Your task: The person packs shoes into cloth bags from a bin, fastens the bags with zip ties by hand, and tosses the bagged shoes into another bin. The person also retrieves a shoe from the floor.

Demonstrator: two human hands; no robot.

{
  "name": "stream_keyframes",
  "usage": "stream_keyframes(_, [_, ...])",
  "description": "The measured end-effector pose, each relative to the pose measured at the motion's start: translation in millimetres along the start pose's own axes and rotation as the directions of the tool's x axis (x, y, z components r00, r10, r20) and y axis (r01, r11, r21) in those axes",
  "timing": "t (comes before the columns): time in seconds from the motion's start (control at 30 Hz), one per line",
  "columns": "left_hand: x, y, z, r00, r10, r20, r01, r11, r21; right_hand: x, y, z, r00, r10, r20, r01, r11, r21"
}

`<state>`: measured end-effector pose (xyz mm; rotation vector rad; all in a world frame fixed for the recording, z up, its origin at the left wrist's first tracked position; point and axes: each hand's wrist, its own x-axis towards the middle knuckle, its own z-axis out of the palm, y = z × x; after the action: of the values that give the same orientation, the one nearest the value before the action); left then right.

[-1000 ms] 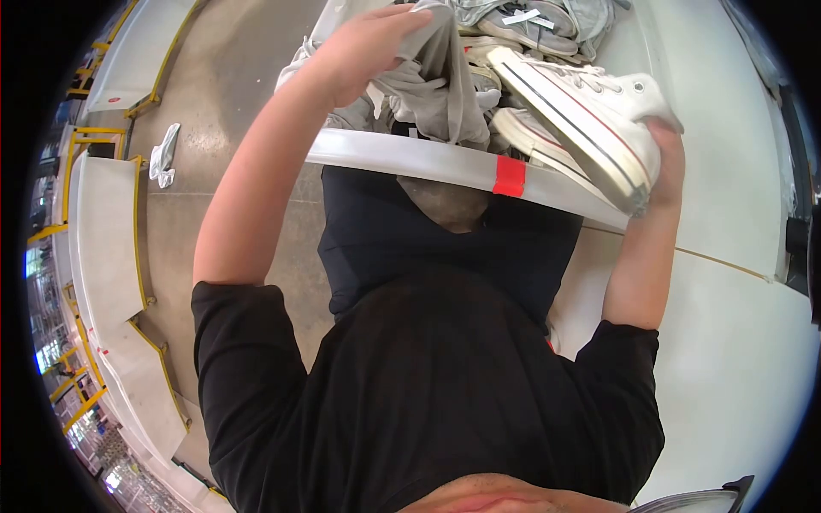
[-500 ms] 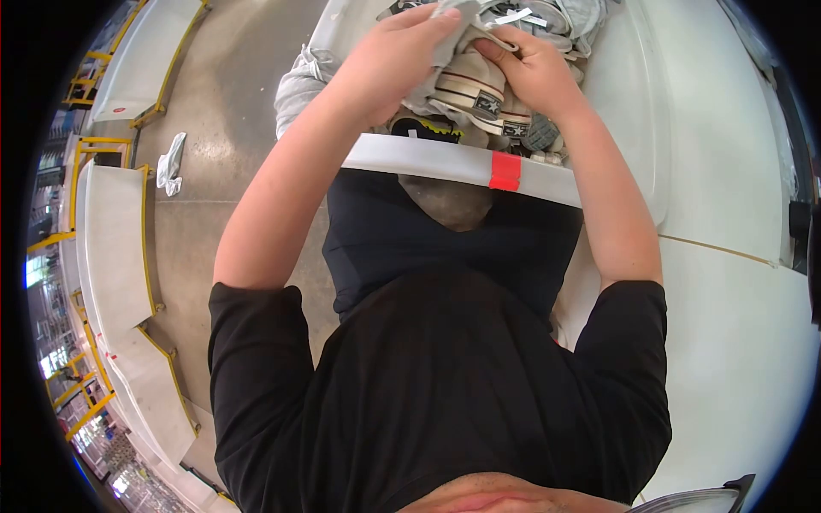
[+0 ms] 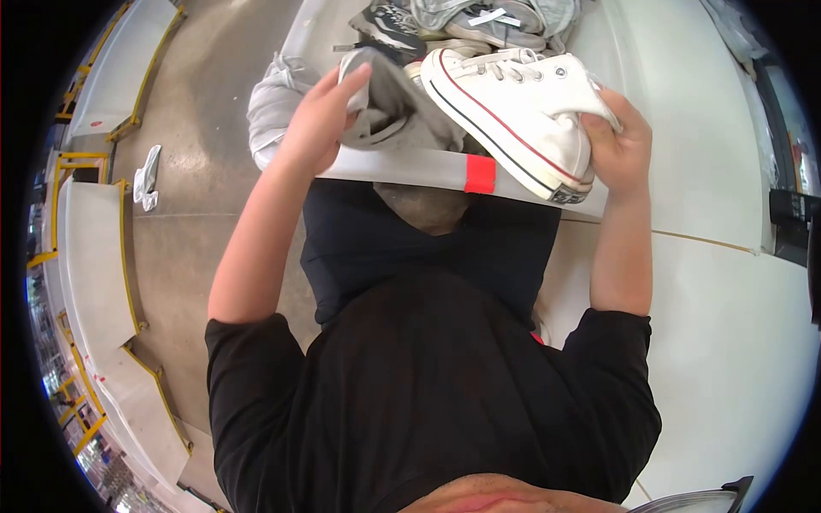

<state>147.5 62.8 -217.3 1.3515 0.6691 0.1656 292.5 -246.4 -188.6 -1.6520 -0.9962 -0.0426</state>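
My right hand (image 3: 622,141) grips a white canvas high-top sneaker (image 3: 513,107) by its heel and collar. The sneaker is tilted, toe up and left, with a red and a dark stripe along its sole. Whether a second shoe is behind it I cannot tell. In my left hand (image 3: 321,124) is the edge of a grey cloth bag (image 3: 385,107), its fabric hanging loose and partly blurred beside the sneaker. Both are above the near end of a white bin (image 3: 402,164) that holds shoes.
A black-and-white shoe (image 3: 389,30) and grey shoes (image 3: 496,32) lie in the bin. Another grey bag (image 3: 275,111) bulges over its left side. Red tape (image 3: 481,173) marks the near rim. A white surface (image 3: 710,299) is at right; a pale cloth (image 3: 147,179) lies on the floor.
The sneaker has come away from the grey bag, moving right and towards me in my right hand. My left hand has drawn left and down with the bag.
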Motion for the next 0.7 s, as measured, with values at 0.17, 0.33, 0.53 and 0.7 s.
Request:
stream_keyframes(0.17, [-27,-57,5,0.981,-0.053,0.186,0.094,0.971,-0.219,-21,8,26,0.915,-0.367,0.167,0.403,0.824,-0.398])
stream_keyframes(0.33, [-73,-86,43,0.917,0.251,0.308,-0.225,0.967,-0.118,-58,-1,97,0.902,-0.324,0.287,0.426,0.779,-0.46])
stream_keyframes(0.53, [-77,-100,46,0.926,0.271,0.262,-0.221,0.953,-0.206,-87,-6,113,0.913,-0.311,0.263,0.401,0.799,-0.448])
stream_keyframes(0.7, [-80,-88,47,0.932,0.215,0.292,-0.199,0.976,-0.084,-92,-15,101,0.91,-0.274,0.312,0.395,0.804,-0.444])
